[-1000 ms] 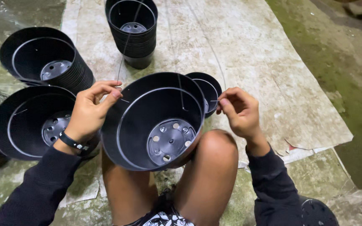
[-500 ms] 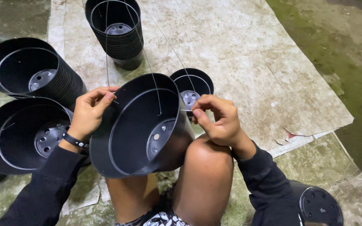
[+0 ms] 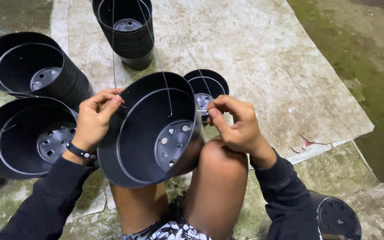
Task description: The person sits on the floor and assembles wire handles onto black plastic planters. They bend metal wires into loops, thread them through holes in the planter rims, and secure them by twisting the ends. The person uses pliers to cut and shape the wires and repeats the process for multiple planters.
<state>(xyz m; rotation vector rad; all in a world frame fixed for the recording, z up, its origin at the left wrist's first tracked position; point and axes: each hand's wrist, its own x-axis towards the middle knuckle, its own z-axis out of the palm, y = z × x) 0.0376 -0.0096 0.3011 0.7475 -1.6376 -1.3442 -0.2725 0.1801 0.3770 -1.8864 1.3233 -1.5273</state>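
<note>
A black plastic plant pot (image 3: 152, 129) with drain holes in its base lies tilted on my knees, its mouth facing up toward me. Thin metal hanger wires (image 3: 163, 71) rise from its rim out of the top of the view. My left hand (image 3: 95, 118) pinches the pot's left rim where one wire meets it. My right hand (image 3: 236, 122) pinches a wire end at the right rim, fingers closed tight. A small black pot (image 3: 214, 84) sits on the ground just behind my right hand.
Two stacks of black pots lie on their sides at the left (image 3: 27, 66) (image 3: 23, 138). A third stack (image 3: 127, 31) stands upright at the top. A worn sheet of board (image 3: 281, 71) covers the ground. An upturned pot (image 3: 336, 218) sits at the lower right.
The pot has tipped further to the left on my knees. My right hand moved in from the right to the rim and closed on a wire. My left hand stayed at the left rim.
</note>
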